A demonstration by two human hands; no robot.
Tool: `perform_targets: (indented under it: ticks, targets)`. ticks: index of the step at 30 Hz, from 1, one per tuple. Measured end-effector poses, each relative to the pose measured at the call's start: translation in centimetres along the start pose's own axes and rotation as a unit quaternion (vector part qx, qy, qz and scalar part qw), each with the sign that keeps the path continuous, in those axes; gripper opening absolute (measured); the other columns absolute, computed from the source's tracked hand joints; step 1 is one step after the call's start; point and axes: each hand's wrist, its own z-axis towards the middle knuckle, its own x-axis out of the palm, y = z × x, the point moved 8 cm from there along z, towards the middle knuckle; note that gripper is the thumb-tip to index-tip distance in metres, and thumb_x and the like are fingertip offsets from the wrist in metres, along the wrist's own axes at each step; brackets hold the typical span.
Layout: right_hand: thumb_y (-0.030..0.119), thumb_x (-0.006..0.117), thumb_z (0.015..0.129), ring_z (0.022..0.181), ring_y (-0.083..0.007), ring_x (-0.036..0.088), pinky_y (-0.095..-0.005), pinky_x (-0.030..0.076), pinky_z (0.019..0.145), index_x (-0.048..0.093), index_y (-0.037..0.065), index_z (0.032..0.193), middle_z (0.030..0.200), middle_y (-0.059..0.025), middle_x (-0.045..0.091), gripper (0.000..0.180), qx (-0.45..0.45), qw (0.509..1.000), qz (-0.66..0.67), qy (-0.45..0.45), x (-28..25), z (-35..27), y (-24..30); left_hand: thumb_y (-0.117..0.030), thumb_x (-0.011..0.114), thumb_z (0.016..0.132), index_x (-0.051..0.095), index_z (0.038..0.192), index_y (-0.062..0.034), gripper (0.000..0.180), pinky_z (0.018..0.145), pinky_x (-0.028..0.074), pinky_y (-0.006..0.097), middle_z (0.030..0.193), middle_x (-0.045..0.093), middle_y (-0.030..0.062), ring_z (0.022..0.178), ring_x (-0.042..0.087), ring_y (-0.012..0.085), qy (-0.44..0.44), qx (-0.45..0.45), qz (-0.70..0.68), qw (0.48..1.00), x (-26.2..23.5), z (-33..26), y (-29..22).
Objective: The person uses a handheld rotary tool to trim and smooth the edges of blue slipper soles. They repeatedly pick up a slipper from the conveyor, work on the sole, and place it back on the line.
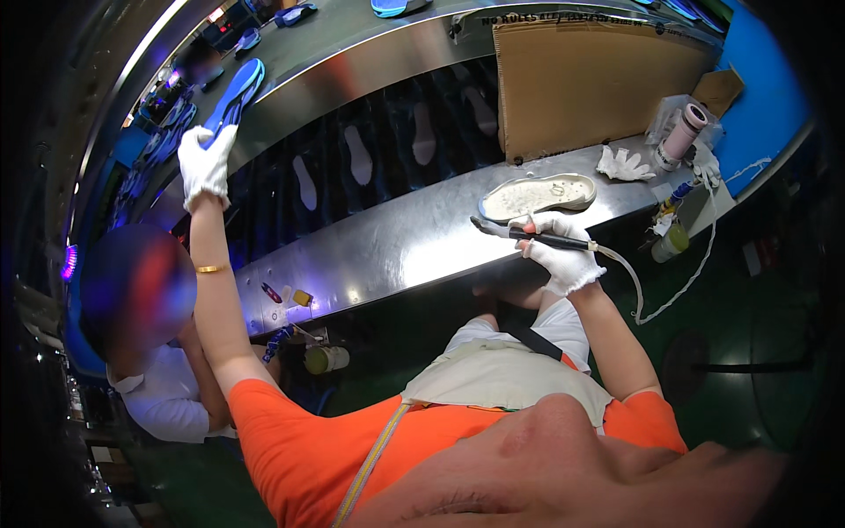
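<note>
Closest in, at about six o'clock, the person's orange sleeves and pale apron fill the lower view, both arms rising from there. The right hand [563, 260], in a white glove, sits near three o'clock from the centre, closed around a dark pen-shaped tool [528, 235] held like a pencil, which keeps its tip pointed out toward ten o'clock over the steel bench [387, 251]. A pale hose [629, 282] trails from the tool's back end down past the bench edge, hanging slack so it does not drag on the grip. Just beyond the tool tip, at about one o'clock, a whitish shoe sole [539, 195] lies flat on the bench, near the tip but not clearly touching it. A spare white glove [621, 164] and a pinkish roll [683, 132] lie further right, out of the working spot. The left hand [207, 163], also gloved, stretches far out to ten o'clock, fingers closed over the heel end of a blue sole [233, 95] resting on the upper conveyor ledge [352, 53]. A second person sits low at eight o'clock.
</note>
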Motion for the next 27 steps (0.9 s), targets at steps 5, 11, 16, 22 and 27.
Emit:
perform_targets:
  ticks: [5,11,16,22,27]
  targets:
    - [-0.010,0.061,0.075,0.080,-0.0131,0.061,-0.0256,0.050,0.075,0.058,0.002,0.092,0.087,-0.0065,0.062,0.021,-0.012,1.000,-0.015,0.004,0.2,-0.7,0.7,-0.032,0.071,0.077,0.048,0.120,0.0052,0.062,0.096,0.037,0.034,0.121,0.051,0.0172,0.112,0.048,0.0223,0.020,-0.161,-0.237,0.958,1.0,-0.8,5.4]
    - [-0.009,0.063,0.074,0.082,-0.0114,0.060,-0.0251,0.049,0.076,0.059,0.001,0.091,0.090,-0.0062,0.062,0.019,-0.063,0.997,-0.038,0.008,0.2,-1.7,2.0,-0.022,0.059,0.084,0.054,0.115,-0.0062,0.035,0.086,0.049,0.041,0.108,0.062,0.0084,0.096,0.061,0.0246,0.208,-0.350,-0.587,0.700,7.6,-3.9,2.5]
    - [-0.007,0.065,0.074,0.081,-0.0099,0.059,-0.0249,0.049,0.077,0.061,0.001,0.091,0.090,-0.0055,0.062,0.019,-0.051,0.997,-0.047,-0.023,-1.2,-2.3,0.3,-0.017,0.058,0.085,0.054,0.116,-0.0087,0.032,0.086,0.050,0.043,0.105,0.063,0.0069,0.095,0.062,0.0221,0.193,-0.329,-0.667,0.640,11.5,-9.8,-1.5]
    - [-0.005,0.063,0.077,0.085,-0.0143,0.062,-0.0260,0.051,0.079,0.055,-0.002,0.102,0.093,-0.0093,0.063,0.026,-0.067,0.996,0.045,-0.025,-1.6,-1.6,0.7,-0.026,0.057,0.086,0.033,0.135,-0.0012,0.060,0.086,0.050,0.047,0.108,0.059,0.0170,0.100,0.059,0.0304,0.237,-0.269,-0.765,0.536,10.1,-19.8,-7.5]
    - [-0.002,0.064,0.080,0.082,-0.0153,0.061,-0.0267,0.050,0.075,0.056,0.001,0.105,0.091,-0.0088,0.062,0.027,-0.051,0.994,0.095,-0.015,-1.1,-1.4,0.4,-0.064,0.059,0.073,0.031,0.136,-0.0017,0.093,0.097,0.038,0.055,0.135,0.039,0.0244,0.116,0.046,0.0428,0.266,-0.255,-0.830,0.419,11.1,-25.0,-14.5]
